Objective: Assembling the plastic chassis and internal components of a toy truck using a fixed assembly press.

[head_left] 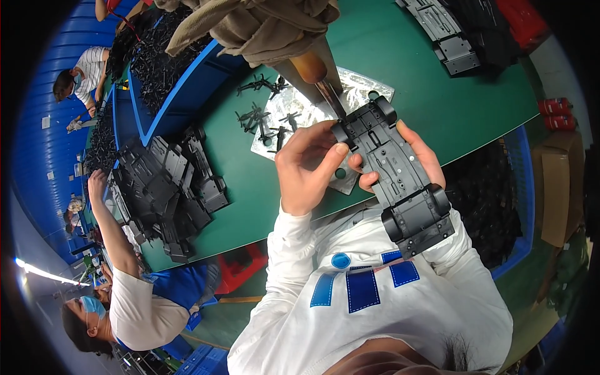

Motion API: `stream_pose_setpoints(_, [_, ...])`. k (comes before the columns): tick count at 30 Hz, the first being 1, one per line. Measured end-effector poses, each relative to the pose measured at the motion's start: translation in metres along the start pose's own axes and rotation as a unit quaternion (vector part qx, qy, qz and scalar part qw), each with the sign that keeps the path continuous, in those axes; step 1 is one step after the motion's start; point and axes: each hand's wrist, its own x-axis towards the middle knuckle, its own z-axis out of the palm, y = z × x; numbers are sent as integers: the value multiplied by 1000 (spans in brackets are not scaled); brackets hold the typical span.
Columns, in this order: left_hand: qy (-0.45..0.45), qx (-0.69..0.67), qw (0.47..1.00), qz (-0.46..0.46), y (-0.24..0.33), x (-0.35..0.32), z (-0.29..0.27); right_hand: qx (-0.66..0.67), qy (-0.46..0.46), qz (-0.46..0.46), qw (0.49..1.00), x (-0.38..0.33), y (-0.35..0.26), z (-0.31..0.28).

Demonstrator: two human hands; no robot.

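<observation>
A black plastic toy car chassis [395,164] with wheels is tilted in front of me, its underside with screw holes facing up. My right hand [424,153] grips it along the right side, with fingertips curling out at its left edge. My left hand [307,167] pinches with thumb and forefinger at the far left wheel [343,135]. A metal rod tip [331,100] below an amber handle [309,67] comes down to the far end of the chassis. Behind it, several small black parts [253,117] lie on and beside a shiny foil-like sheet [369,85].
Black chassis pieces [165,187] are heaped on the green table [240,209] at left, with more [444,37] at far right. Blue bins [181,90] of small black parts stand at far left. Brown cloth [250,28] wraps the tool overhead. A co-worker [147,300] reaches in at left.
</observation>
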Motion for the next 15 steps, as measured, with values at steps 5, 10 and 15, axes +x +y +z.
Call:
stream_pose_setpoints(5, [-2, 1, 1000, -4, 0, 0, 0, -17, -4, 0, 1000, 0, -1, -2])
stream_pose_setpoints(10, [-3, -4, 1000, -4, -1, 0, 1, -20, 10, -6, 1000, -1, -1, -2])
stream_pose_setpoints(15, [-2, 3, 1000, 11, -1, -1, 0, -22, 1, 2, 1000, -1, -1, -8])
